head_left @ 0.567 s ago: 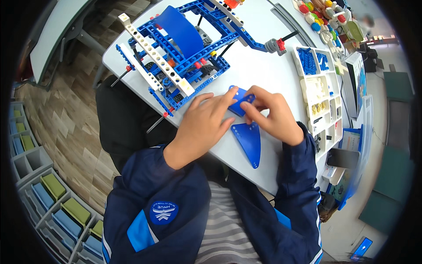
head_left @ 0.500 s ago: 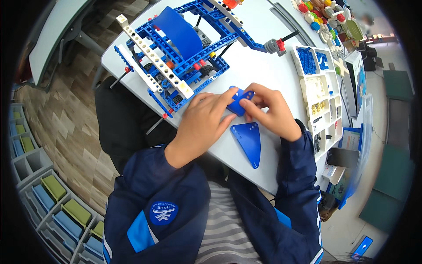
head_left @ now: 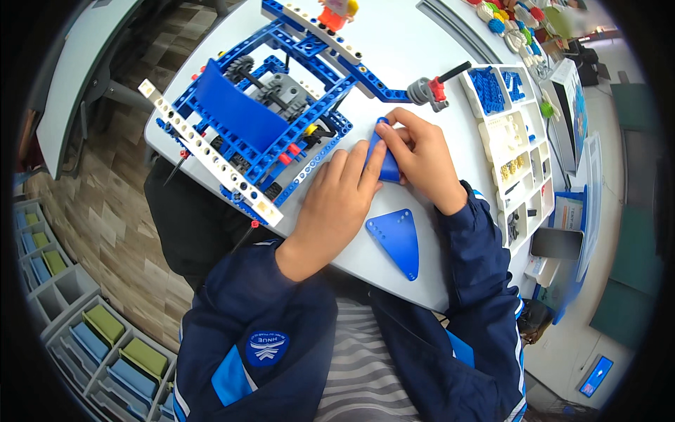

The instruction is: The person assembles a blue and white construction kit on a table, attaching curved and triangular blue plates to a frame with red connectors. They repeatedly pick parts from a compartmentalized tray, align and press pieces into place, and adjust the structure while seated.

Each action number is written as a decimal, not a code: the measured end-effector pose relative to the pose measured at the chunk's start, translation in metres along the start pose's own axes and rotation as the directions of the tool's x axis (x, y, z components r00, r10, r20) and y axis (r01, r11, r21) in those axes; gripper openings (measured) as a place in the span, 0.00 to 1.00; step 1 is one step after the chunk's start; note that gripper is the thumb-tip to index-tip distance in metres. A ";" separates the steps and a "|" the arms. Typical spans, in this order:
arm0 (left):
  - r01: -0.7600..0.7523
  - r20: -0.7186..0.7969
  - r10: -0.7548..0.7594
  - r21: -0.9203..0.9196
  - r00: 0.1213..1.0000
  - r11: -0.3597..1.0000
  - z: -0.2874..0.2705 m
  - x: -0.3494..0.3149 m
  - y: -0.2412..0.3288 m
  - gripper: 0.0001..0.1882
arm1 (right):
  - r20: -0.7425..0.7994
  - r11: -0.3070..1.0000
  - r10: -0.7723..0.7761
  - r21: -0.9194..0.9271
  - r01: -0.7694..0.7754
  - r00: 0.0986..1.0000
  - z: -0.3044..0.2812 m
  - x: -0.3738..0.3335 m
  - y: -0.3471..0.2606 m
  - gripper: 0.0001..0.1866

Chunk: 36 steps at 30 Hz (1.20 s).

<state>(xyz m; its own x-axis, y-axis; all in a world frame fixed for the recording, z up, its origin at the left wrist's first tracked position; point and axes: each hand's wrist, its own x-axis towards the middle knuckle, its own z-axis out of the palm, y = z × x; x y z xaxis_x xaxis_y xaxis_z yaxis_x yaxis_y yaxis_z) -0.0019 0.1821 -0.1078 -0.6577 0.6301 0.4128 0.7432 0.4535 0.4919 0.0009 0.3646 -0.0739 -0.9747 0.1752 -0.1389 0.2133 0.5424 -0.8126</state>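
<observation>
Between my hands is a bent blue plastic panel [head_left: 389, 169], partly covered by my fingers. My right hand [head_left: 427, 163] pinches its upper end between thumb and fingers. My left hand [head_left: 336, 204] holds its left edge, index fingertip on the panel and thumb low beside it. On the table just below lies a second blue panel [head_left: 398, 245], flat and triangular, with small holes at its corners. Left of my hands stands a building-block model [head_left: 309, 46] of blue and white beams, with grey gears, red connectors and a curved blue sheet [head_left: 235, 105].
A white sorting tray [head_left: 484, 133] with blue, white, yellow and dark parts lies along the table's right side. Colourful pieces [head_left: 517, 28] are heaped at the far right. A dark phone-like slab [head_left: 557, 244] rests beyond the tray. The model's arm [head_left: 429, 91] reaches over the table above my right hand.
The panel in my hands has turned, and its row of holes is now mostly covered. My left hand's fingers have closed in along its edge. The whole view has shifted slightly.
</observation>
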 end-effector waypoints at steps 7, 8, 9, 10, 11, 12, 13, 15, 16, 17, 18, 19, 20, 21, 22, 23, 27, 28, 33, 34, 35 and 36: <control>-0.046 0.028 0.041 0.172 0.999 0.984 0.008 0.007 -0.001 0.29 | -0.193 0.920 -0.327 -0.290 0.264 0.925 0.014 0.008 0.011 0.06; -0.042 0.010 0.041 0.136 0.999 0.990 0.008 0.006 -0.001 0.28 | -0.191 0.928 -0.330 -0.246 0.280 0.924 0.014 0.007 0.013 0.05; -0.046 -0.007 0.047 0.103 0.999 0.994 0.007 0.005 -0.001 0.28 | -0.204 0.934 -0.335 -0.204 0.295 0.920 0.013 0.006 0.014 0.05; -0.052 -0.027 0.055 0.074 0.998 0.996 0.006 0.004 -0.002 0.27 | -0.201 0.927 -0.355 -0.204 0.316 0.913 0.012 0.005 0.015 0.05; -0.065 -0.069 0.071 0.085 0.995 0.994 0.005 0.004 -0.002 0.27 | -0.208 0.919 -0.377 -0.204 0.337 0.903 0.013 0.003 0.015 0.04; -0.060 -0.080 0.062 0.027 0.995 0.998 0.003 0.003 -0.002 0.28 | -0.208 0.907 -0.407 -0.208 0.367 0.889 0.013 0.001 0.016 0.04; -0.055 -0.091 0.052 -0.030 0.995 0.998 0.001 0.002 -0.002 0.28 | -0.208 0.891 -0.428 -0.263 0.371 0.880 0.014 -0.002 0.017 0.03; -0.027 -0.107 0.006 -0.192 0.994 0.981 -0.002 0.001 -0.004 0.30 | -0.254 0.868 -0.462 -0.326 0.375 0.850 0.017 -0.009 0.019 0.02; 0.025 -0.089 -0.052 -0.275 0.995 0.961 -0.002 0.001 -0.004 0.30 | -0.267 0.859 -0.471 -0.355 0.368 0.841 0.018 -0.013 0.021 0.02; 0.073 -0.078 -0.108 -0.360 0.991 0.930 -0.002 0.001 -0.004 0.30 | -0.273 0.852 -0.466 -0.395 0.344 0.842 0.018 -0.017 0.022 0.03; 0.113 -0.078 -0.163 -0.440 0.983 0.891 -0.001 0.001 -0.005 0.29 | -0.276 0.851 -0.446 -0.427 0.307 0.851 0.018 -0.022 0.023 0.04; 0.129 -0.075 -0.183 -0.457 0.980 0.880 0.000 0.001 -0.004 0.28 | -0.257 0.817 -0.490 -0.469 0.335 0.833 0.018 -0.028 0.024 0.04; 0.133 -0.062 -0.188 -0.497 0.980 0.857 0.002 0.001 -0.005 0.27 | -0.248 0.785 -0.537 -0.498 0.370 0.806 0.018 -0.034 0.023 0.04; 0.135 -0.032 -0.170 -0.471 0.985 0.872 0.004 0.000 -0.006 0.26 | -0.172 0.720 -0.598 -0.543 0.432 0.783 0.016 -0.042 0.022 0.03; 0.127 -0.003 -0.143 -0.444 0.990 0.887 0.006 0.000 -0.008 0.26 | -0.119 0.645 -0.684 -0.560 0.521 0.719 0.015 -0.049 0.020 0.03; -0.009 -0.069 -0.021 -0.410 0.997 0.912 0.008 -0.001 -0.010 0.25 | -0.058 0.608 -0.684 -0.595 0.525 0.727 0.015 -0.056 0.017 0.04; -0.088 0.091 0.128 -0.356 0.988 0.930 0.015 -0.001 -0.015 0.21 | 0.002 0.566 -0.629 -0.684 0.460 0.777 0.016 -0.082 0.000 0.12; -0.093 0.089 0.132 -0.352 0.987 0.931 0.017 -0.001 -0.015 0.21 | 0.015 0.581 -0.604 -0.677 0.452 0.797 0.017 -0.085 -0.004 0.12; -0.206 -0.269 0.126 -0.295 0.955 0.933 0.026 0.001 -0.009 0.24 | -0.074 0.744 -0.511 -0.537 0.397 0.856 0.007 -0.077 -0.003 0.09; -0.164 -0.234 0.093 -0.303 0.968 0.939 0.027 0.001 -0.008 0.27 | -0.097 0.813 -0.433 -0.472 0.341 0.896 0.002 -0.070 0.002 0.06; -0.157 -0.236 0.083 -0.312 0.968 0.937 0.029 0.001 -0.009 0.29 | -0.098 0.867 -0.383 -0.382 0.321 0.918 -0.005 -0.060 0.007 0.05; -0.140 -0.222 0.069 -0.321 0.973 0.937 0.030 0.001 -0.009 0.30 | -0.089 0.911 -0.333 -0.288 0.295 0.939 -0.012 -0.050 0.014 0.04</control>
<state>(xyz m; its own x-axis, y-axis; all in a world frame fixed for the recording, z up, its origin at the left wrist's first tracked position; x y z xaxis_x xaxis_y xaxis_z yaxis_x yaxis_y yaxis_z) -0.0057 0.1977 -0.1348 -0.6157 0.5045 0.6054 0.7485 0.1343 0.6493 0.0538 0.3730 -0.0711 -0.9801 0.0573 0.1903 -0.0743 0.7822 -0.6185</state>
